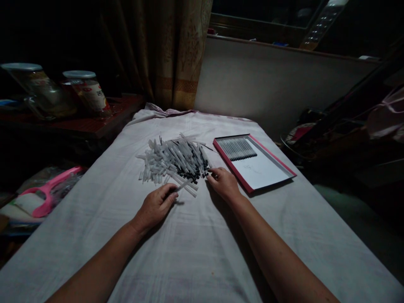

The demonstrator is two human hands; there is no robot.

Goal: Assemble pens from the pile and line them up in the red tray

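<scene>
A heap of clear pen barrels and black-ended pen parts (177, 155) lies on the cloth-covered surface in front of me. At its near edge my left hand (157, 206) is closed, with a translucent pen barrel (183, 185) pinched between thumb and fingers and pointing toward the heap. My right hand (224, 183) is at the heap's right edge, fingertips pinched together beside the black ends. What they grip, if anything, is too small to make out. Just right of that hand lies a shallow red-edged box (235, 170). Inside, a neat row of pens (238, 148) fills its far left part.
A pale cloth (176, 261) covers the surface. Jars (90, 94) stand on a dark red side table (104, 122) at the left. Below it are a pink-handled item (47, 191) and plastic bags. A curtain (170, 50) and a pale wall (252, 84) close off the far side.
</scene>
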